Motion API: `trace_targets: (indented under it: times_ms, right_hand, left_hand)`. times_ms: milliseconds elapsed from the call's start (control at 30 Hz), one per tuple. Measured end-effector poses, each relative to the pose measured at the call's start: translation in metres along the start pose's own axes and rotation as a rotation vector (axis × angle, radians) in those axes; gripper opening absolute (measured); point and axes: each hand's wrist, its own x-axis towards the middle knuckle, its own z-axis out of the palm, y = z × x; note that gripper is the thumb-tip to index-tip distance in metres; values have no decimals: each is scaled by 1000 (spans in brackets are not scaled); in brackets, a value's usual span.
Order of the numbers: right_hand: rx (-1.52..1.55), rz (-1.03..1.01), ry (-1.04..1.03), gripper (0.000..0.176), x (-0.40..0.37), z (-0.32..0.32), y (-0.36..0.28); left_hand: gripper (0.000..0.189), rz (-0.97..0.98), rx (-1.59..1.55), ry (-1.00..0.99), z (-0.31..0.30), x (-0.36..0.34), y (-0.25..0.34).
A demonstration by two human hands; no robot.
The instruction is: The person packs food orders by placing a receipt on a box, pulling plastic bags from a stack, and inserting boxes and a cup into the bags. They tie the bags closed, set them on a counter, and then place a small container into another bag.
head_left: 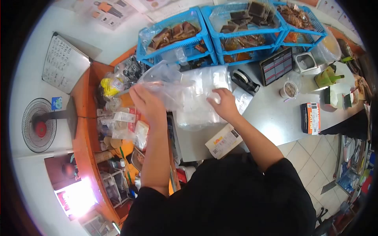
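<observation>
My left hand [149,103] is closed on a clear plastic bag [163,80], which spreads upward and to the right from the fingers. A stack of clear plastic bags [197,112] lies flat on the metal counter in front of me. On the right part of this stack rests my right hand [226,104], its thumb and fingers curled around a bright fold of plastic. Glare on the film hides where one bag ends and another begins. Nearer my body, a small printed carton [223,141] lies on the counter.
Blue stacked baskets [212,33] with packed goods line the back. A tape dispenser [245,80], a tablet [277,66], a cup [289,90] and an orange-black box [311,118] stand on the right. Orange shelving [84,122] with packages and a fan [39,125] are left.
</observation>
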Motion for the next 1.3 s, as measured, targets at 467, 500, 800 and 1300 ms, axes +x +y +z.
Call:
trace_targets:
  times_ms: [467, 500, 800, 1300]
  right_hand:
    - [933, 122, -348, 55, -105, -189, -46]
    - [825, 119, -362, 65, -115, -203, -39]
    - [1187, 210, -493, 72, -181, -260, 91]
    - [675, 317, -730, 37, -172, -298, 163]
  left_hand:
    - [37, 171, 211, -189, 8, -166, 103]
    - [39, 173, 109, -459, 16, -166, 67]
    - [55, -26, -252, -659, 108, -327, 170]
    - [29, -749, -526, -700, 151, -364, 129]
